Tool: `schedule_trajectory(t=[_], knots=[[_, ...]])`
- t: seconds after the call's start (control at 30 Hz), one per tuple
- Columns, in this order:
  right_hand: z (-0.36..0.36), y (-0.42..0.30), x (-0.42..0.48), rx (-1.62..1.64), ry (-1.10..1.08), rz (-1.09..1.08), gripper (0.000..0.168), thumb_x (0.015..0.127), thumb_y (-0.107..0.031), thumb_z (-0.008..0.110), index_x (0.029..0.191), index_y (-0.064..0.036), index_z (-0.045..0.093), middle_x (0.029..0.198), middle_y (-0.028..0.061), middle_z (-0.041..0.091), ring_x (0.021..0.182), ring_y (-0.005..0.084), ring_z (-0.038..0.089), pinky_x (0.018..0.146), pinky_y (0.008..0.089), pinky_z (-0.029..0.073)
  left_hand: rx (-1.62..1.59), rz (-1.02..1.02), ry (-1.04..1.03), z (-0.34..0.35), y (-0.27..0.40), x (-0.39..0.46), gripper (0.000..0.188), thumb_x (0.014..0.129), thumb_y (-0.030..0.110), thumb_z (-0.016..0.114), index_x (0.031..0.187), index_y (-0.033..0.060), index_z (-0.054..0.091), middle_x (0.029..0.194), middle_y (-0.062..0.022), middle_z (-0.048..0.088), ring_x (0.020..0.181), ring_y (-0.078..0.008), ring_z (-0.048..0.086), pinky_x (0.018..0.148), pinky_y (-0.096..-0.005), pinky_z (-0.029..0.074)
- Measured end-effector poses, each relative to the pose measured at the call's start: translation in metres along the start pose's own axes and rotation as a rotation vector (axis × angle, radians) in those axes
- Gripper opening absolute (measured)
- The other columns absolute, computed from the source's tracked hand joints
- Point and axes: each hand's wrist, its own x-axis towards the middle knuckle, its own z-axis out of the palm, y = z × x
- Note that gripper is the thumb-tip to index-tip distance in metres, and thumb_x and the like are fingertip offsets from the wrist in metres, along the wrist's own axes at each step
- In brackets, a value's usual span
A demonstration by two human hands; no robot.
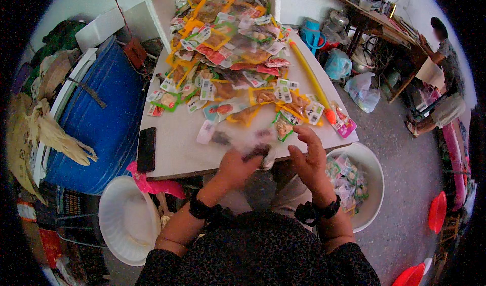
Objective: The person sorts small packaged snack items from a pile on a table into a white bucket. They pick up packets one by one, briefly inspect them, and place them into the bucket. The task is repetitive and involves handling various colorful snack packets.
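Observation:
My left hand [240,168] is at the table's near edge, closed on a blurred, transparent plastic packet [260,149] with dark contents. To its right, my right hand [309,155] is raised with thumb and fingers apart, holding nothing. A green-edged food packet [284,126] lies just beyond my right fingertips. Farther back, a large heap of small sealed food packets [228,88], many with yellow, green or red edges, spills from a white foam box [161,24] onto the white tabletop [178,145].
A black phone [147,149] lies at the table's left edge, a yellow tube [309,77] along its right. Below right stands a white tub [374,187] with packets, below left a whitish basin [127,221]. A blue barrel [95,126] is left; a person [450,69] sits far right.

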Motion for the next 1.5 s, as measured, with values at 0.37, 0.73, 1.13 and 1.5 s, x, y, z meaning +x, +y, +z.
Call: schedule_trajectory(t=[0.37,0.73,1.13,1.5], knots=[[0.034,0.038,-0.036,1.071,-0.107,0.857,0.024,0.076,-0.014,0.046,0.099,-0.009,0.044,0.092,0.0031,0.051,0.08,0.0164,0.051,0.064,0.034,0.043,-0.922,-0.271,0.111,0.01,-0.02,0.005,0.026,0.075,0.015,0.047,0.098,0.0053,0.043,0.072,0.0015,0.046,0.058,-0.0062,0.042,0.052,-0.0188,0.036],[0.004,0.069,-0.06,1.079,0.063,0.797,0.028,0.079,-0.028,0.044,0.1,-0.009,0.042,0.091,0.0038,0.05,0.081,0.0155,0.049,0.06,0.0319,0.042,0.703,0.024,0.25,0.009,-0.063,-0.011,0.025,0.065,0.024,0.054,0.082,0.0061,0.047,0.081,-0.0132,0.049,0.066,-0.0297,0.049,0.058,-0.0389,0.04],[0.011,0.076,-0.085,1.152,-0.061,0.92,0.03,0.081,-0.024,0.041,0.105,-0.006,0.04,0.102,0.0059,0.046,0.094,0.0191,0.044,0.074,0.0371,0.041,0.456,-0.03,0.31,0.01,-0.083,0.0,0.01,0.069,0.015,0.044,0.069,0.0054,0.046,0.067,-0.0139,0.048,0.067,-0.0327,0.046,0.057,-0.0429,0.036],[0.038,0.072,-0.075,1.238,-0.072,0.968,0.025,0.081,-0.022,0.04,0.102,-0.008,0.042,0.098,0.004,0.048,0.083,0.0175,0.049,0.068,0.032,0.041,0.835,0.016,0.203,0.014,-0.059,-0.008,0.009,0.069,0.015,0.044,0.067,0.0058,0.046,0.067,-0.0131,0.048,0.064,-0.0312,0.048,0.054,-0.0419,0.039]])
